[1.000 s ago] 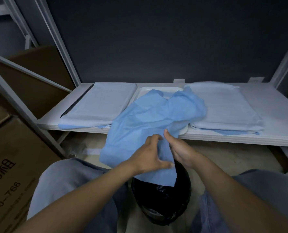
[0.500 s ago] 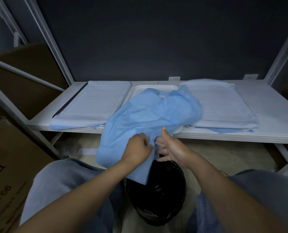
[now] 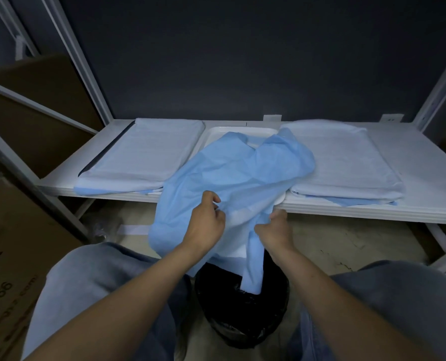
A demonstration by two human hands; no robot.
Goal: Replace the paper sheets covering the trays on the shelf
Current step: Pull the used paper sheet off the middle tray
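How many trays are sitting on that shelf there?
3. The left tray and right tray are fully covered, so only their shapes show. The middle tray shows its white rim behind the crumpled blue sheet that the left hand and right hand grip.

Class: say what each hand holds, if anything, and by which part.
Both hold the crumpled blue sheet. The left hand pinches its front part hanging off the shelf; the right hand grips the strip trailing toward the black bin.

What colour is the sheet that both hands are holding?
The sheet is plain light blue; the head view, the only one, shows it.
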